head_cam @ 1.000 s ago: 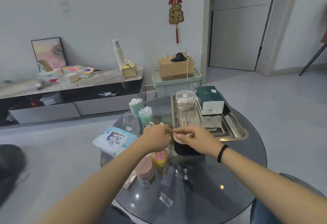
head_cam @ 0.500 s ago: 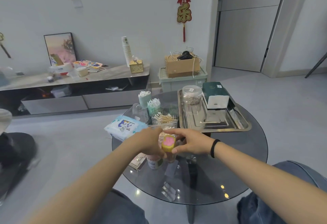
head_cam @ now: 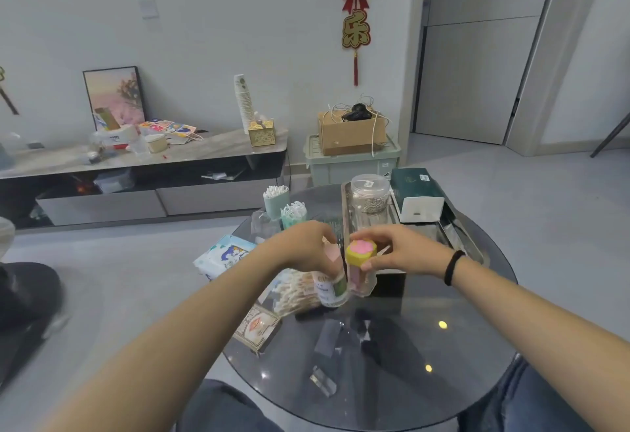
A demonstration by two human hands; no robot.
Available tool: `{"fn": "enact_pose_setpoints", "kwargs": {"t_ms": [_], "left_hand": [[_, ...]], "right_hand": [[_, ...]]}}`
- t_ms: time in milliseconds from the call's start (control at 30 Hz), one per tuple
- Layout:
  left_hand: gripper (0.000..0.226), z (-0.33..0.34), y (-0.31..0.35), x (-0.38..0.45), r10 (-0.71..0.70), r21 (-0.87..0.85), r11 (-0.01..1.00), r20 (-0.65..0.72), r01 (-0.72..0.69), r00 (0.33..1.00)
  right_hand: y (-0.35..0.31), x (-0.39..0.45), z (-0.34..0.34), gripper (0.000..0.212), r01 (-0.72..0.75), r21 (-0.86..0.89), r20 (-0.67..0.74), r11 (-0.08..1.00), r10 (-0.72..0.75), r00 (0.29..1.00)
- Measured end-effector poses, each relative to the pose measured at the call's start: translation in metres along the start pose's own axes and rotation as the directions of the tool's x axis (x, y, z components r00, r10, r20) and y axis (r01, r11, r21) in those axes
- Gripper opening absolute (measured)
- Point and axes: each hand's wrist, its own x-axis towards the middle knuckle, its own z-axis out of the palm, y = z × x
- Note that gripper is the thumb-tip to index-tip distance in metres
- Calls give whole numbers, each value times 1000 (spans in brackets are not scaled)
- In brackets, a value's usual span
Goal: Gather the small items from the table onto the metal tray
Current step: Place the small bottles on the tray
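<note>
2 hands (head_cam: pixel 354 254), 2 small containers (head_cam: pixel 347 278)

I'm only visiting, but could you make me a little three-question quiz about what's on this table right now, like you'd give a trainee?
1. True or false: the metal tray holds nothing.
2. The right hand grips a container whose lid is: A) black B) yellow and pink C) silver
3. Which hand holds the white-labelled bottle?

Key: 1 false, the clear jar and green box sit on it. 2 B, the yellow-lidded container. 3 the left hand.
</note>
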Motion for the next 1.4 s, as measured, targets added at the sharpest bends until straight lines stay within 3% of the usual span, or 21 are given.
{"fn": "enact_pose_setpoints", "kwargs": {"t_ms": [100, 267, 500, 600, 867, 1000, 1167, 1267, 1400], "left_hand": [[49, -14, 16, 38, 51, -46, 997, -86, -55, 995], [48, -18, 29, 116, 106, -91, 988, -170, -122, 980], [47, -4, 15, 205, 90, -35, 995, -164, -97, 982], [49, 6, 6, 224, 111, -42, 992, -183, -120, 977], [53, 14, -3, 244, 155, -4, 987, -212, -160, 965], [54, 17, -4, 245, 149, -27, 987, -215, -158, 965], [63, 18, -4, 238, 126, -96, 984, -210, -149, 969], [70, 9, -8, 227, 117, -143, 978, -216, -150, 969], [57, -12, -31, 209, 63, -108, 989, -279, -96, 958]], "right_hand": [[8, 11, -34, 57, -30, -56, -119, 998, 24, 993], [37, 43, -73, 61, -123, -172, -268, 977, 74, 961], [80, 108, -80, 46, -213, -235, -346, 948, 123, 930], [97, 126, -73, 42, -270, -429, -362, 862, 109, 926], [117, 153, -75, 47, -338, -611, -457, 716, 29, 889], [127, 152, -73, 52, -338, -651, -453, 680, 9, 892], [123, 148, -73, 61, -307, -634, -416, 710, 22, 909], [108, 148, -71, 62, -248, -632, -409, 734, -44, 911], [78, 158, -64, 54, -99, -619, -311, 779, -128, 942]]}}
